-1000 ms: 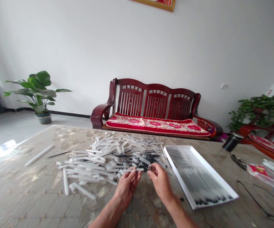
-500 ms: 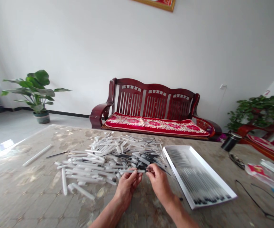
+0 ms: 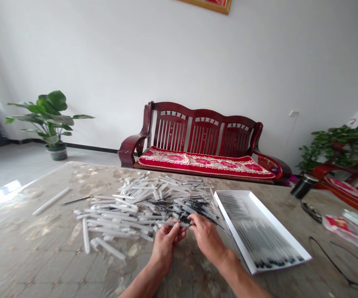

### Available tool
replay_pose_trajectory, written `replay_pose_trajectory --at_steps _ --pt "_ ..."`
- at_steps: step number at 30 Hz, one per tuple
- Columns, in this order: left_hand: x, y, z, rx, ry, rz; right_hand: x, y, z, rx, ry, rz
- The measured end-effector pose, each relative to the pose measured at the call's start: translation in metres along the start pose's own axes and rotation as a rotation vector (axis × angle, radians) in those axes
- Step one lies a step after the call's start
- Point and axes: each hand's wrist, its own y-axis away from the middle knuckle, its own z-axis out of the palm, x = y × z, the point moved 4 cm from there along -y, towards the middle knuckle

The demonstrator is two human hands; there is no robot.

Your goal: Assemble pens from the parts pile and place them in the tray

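My left hand (image 3: 165, 242) is closed around a translucent white pen (image 3: 182, 224), thumb on top, with the pen lying nearly level and pointing right. At its right end are the bent fingers of my right hand (image 3: 205, 236), thumb and forefinger close together; what they pinch is too small to make out. Just beyond both hands spreads a loose pile of white pen barrels (image 3: 113, 219), with slim black pieces (image 3: 197, 205) heaped on its right side.
Right of my hands stands a white open box (image 3: 278, 219) holding rows of pens with black ends. Farther right are a black cup (image 3: 304, 186), eyeglasses (image 3: 337, 265) and a red-and-clear plastic packet (image 3: 340, 227). One white barrel (image 3: 51, 201) lies apart at left. A wooden bench (image 3: 197, 132) stands behind the table.
My right hand has shifted slightly forward at the pen's end, its fingertips now nearer the black pieces. My left hand keeps its hold. The whole view has moved slightly.
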Motion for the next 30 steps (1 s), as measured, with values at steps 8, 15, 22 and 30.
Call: replay_pose_trajectory --at_steps 8,15,22,30 --pt "0.003 0.006 0.005 -0.033 -0.046 -0.014 0.005 0.009 0.01 0.051 -0.344 0.188" --pt "0.0 0.009 0.005 -0.056 -0.105 -0.006 0.01 0.02 0.031 0.038 -0.695 0.462" --pt "-0.002 0.004 -0.003 0.043 -0.035 -0.028 0.002 0.017 0.01 0.172 -0.281 0.195" --pt "-0.001 0.006 0.0 0.025 -0.056 -0.023 0.008 0.015 0.021 0.111 -0.48 0.338"
